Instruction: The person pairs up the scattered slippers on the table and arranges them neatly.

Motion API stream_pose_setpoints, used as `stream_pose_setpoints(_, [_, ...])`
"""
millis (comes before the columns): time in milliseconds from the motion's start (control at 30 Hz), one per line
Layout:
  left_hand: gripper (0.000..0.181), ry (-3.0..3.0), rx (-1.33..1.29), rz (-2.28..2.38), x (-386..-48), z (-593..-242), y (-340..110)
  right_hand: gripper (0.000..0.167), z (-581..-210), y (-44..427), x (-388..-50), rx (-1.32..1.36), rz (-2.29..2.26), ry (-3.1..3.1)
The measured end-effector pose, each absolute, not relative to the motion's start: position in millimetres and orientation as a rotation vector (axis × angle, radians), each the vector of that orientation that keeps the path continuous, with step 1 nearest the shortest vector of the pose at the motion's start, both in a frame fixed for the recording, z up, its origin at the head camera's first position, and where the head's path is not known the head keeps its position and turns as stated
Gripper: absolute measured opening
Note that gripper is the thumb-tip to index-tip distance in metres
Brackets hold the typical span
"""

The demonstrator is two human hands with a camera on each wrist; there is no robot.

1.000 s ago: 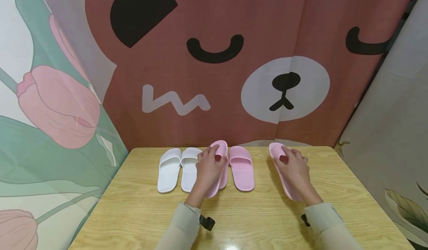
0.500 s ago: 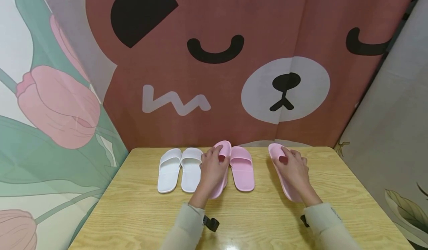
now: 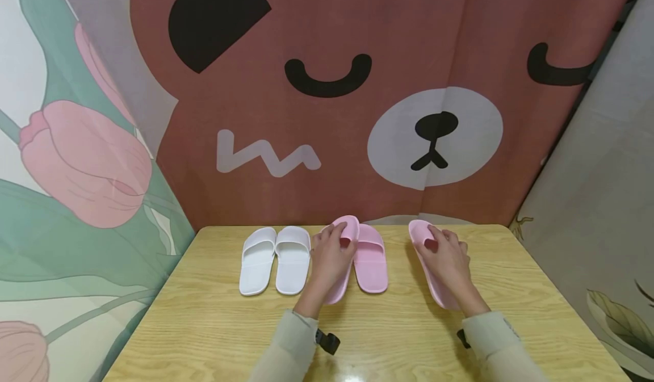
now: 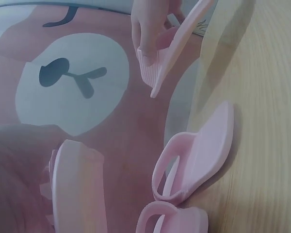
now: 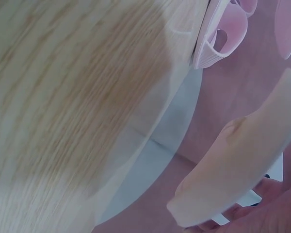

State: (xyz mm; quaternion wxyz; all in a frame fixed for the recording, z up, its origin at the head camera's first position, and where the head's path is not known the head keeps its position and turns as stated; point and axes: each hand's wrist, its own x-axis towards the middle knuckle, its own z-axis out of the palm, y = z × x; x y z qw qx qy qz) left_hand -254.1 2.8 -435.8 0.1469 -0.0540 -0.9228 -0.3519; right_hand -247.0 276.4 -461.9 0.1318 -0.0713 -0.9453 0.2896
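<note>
My left hand grips a pink slide slipper by its strap, thumb at the strap opening. This slipper is held above the table and overlaps a pink slipper lying there. The left wrist view shows two pink slippers lying side by side, the farther slipper and the nearer slipper; in the head view the held one mostly hides the left of these. To the right, my right hand holds another pink slipper by the strap, tilted and raised off the tabletop. Its sole faces the right wrist camera.
A white slipper and its matching white slipper lie left of my left hand. All rest on a wood-grain table. Behind its far edge hangs a brown bear-print curtain; a tulip-print curtain hangs at left.
My left hand has shifted right with its slipper, from beside the left pink slipper on the table to partly over the right one. The right hand has barely moved.
</note>
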Motion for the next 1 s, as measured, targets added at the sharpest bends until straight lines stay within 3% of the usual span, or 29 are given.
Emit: stream_pose_setpoints(1000, [0.057,-2.693,-0.194,-1.047,-257.1,-447.5,32.9,0.072,-464.0,270.9,-252.8,-0.211,0.841,-2.742])
